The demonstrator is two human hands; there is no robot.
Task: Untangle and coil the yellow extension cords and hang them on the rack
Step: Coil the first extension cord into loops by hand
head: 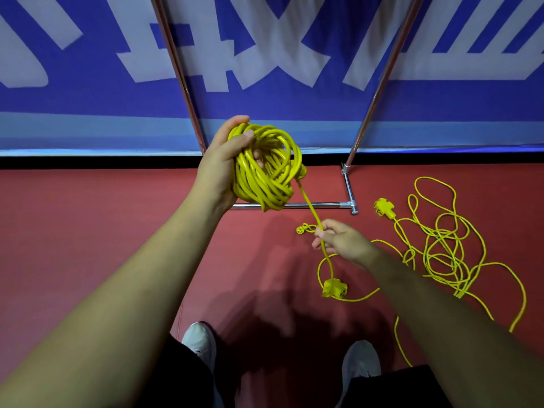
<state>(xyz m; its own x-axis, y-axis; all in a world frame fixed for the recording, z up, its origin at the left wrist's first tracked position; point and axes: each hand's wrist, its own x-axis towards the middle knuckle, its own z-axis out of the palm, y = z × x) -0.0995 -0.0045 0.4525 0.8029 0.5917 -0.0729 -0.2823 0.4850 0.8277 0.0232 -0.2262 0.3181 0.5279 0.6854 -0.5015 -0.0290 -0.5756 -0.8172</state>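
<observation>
Grips coil (265,169) in left hand (226,160), raised before rack (318,205). Pinches coil's tail (309,208) in right hand (341,242), lower down. Leaves second cord (441,245) tangled on floor (117,231), right of rack.

Rack (294,205): both poles run off the top edge; base bar's left end is behind the left hand (220,163).
Left hand: fingers mostly buried in the coil (265,169) (thumb shows).
Tail (312,213): vanishes briefly inside the right hand (341,242).
Cord (441,254): part passes behind the right forearm.
Plug (300,230): too small to read.
</observation>
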